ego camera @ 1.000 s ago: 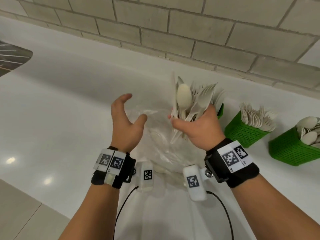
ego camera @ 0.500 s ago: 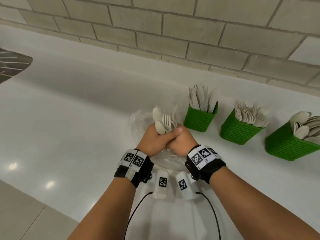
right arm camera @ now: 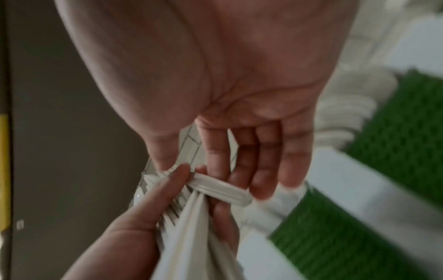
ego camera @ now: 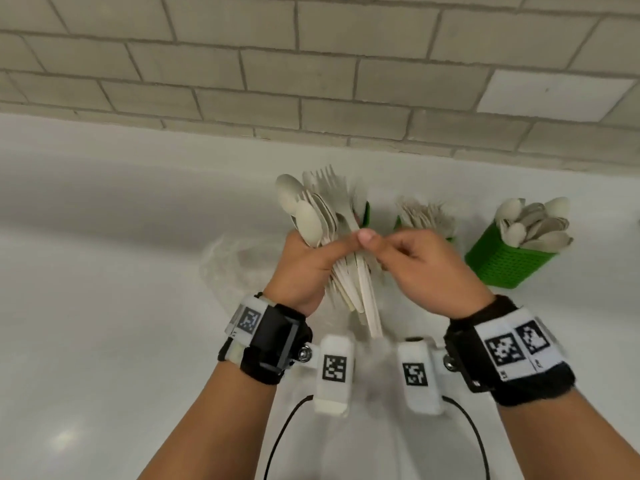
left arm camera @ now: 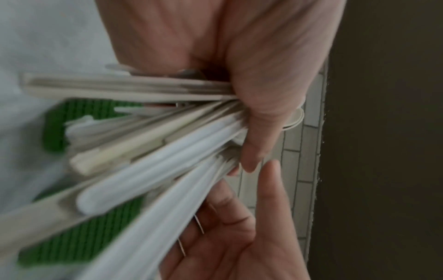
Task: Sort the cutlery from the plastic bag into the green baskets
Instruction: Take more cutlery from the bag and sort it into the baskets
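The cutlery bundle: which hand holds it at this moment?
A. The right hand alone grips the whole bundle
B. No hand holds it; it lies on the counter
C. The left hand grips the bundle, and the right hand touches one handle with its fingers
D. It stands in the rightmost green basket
C: the left hand is wrapped round the cutlery bundle, while the right hand only fingers a single handle beside it.
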